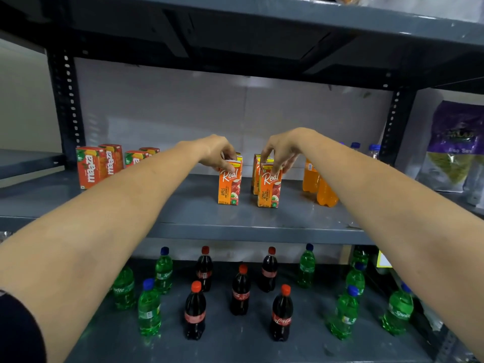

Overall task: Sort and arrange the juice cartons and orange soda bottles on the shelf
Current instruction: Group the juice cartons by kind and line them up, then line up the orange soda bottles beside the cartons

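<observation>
On the middle grey shelf (183, 205) stand apple juice cartons in two short rows. My left hand (218, 153) pinches the top of the front carton of the left row (230, 184). My right hand (280, 151) grips the top of the front carton of the right row (269, 189), with more cartons (256, 174) behind it. Two orange soda bottles (324, 192) stand just right of the cartons, partly hidden by my right forearm. Several red mango juice cartons (91, 166) stand at the shelf's left end.
The lower shelf holds several green soda bottles (149, 310) at both sides and dark cola bottles (241, 292) in the middle. Water bottle caps (374, 148) show at the back right. A purple snack bag (455, 145) hangs beyond the right upright. Another shelf is close overhead.
</observation>
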Motion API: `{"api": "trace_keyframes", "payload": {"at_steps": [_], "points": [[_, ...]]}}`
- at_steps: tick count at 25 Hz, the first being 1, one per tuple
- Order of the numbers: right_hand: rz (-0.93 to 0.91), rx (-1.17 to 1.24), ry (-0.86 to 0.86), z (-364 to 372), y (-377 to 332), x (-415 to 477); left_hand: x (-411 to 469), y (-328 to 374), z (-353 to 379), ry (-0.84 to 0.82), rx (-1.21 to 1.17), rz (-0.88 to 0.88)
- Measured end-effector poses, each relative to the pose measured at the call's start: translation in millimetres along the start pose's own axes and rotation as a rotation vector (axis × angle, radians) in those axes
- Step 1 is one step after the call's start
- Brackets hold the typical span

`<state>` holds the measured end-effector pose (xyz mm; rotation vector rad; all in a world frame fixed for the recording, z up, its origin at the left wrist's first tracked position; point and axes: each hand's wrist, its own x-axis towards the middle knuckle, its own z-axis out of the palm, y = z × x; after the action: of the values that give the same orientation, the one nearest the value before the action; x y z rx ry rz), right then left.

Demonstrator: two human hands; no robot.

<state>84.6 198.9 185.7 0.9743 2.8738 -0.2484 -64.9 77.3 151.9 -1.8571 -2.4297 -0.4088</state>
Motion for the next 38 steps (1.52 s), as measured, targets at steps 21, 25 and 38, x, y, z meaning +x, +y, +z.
{"api": "trace_keyframes", "payload": {"at_steps": [21,25,38], "points": [[-0.074,-0.034,0.114,12.5,12.8,2.7,-2.3,12.2,11.2,0.061,0.014,-0.051],[-0.091,-0.036,0.133,14.5,17.0,4.5,-3.2,15.0,11.2,0.070,0.043,-0.061],[-0.143,-0.099,0.262,17.9,47.2,-15.5,-15.9,34.7,13.8,0.178,0.123,-0.088]]}}
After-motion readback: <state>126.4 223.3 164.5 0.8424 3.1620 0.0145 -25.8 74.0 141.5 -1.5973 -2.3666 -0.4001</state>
